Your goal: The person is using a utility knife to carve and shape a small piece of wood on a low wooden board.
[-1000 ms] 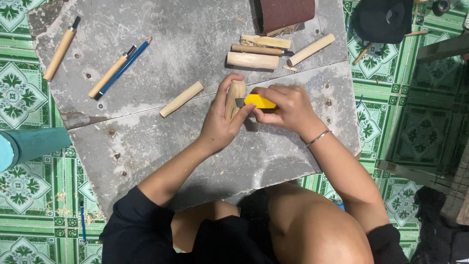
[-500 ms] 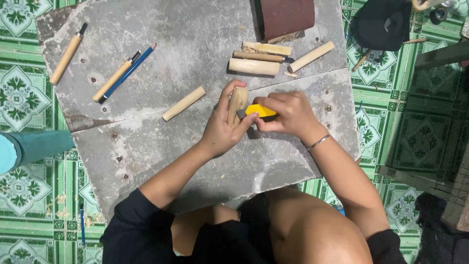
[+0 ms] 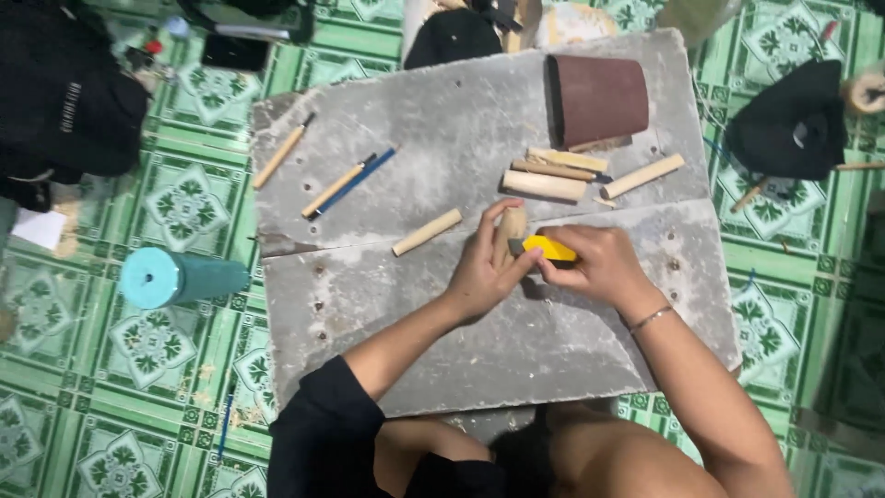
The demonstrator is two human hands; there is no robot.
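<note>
On the green patterned floor at the far left lies a teal bottle [image 3: 180,278] on its side, near the edge of a grey board [image 3: 442,120]. On the board, going right, a single wooden stick [image 3: 283,150] lies alone, then a pencil and a blue pen [image 3: 353,182] lie side by side, then a short wooden peg [image 3: 427,231] rests near the board's middle seam. Just right of it the left hand [image 3: 484,267] is curled round an upright wooden piece [image 3: 513,224], fingers closed on it and thumb pressed toward the tool. The right hand [image 3: 599,265] is closed on a yellow knife [image 3: 548,248], its tip touching the wooden piece. Farther from the person, a small pile of wooden pegs [image 3: 553,175] lies beside a roll of brown sandpaper [image 3: 599,97]. A black cap [image 3: 788,129] sits on the floor at the far right.
</note>
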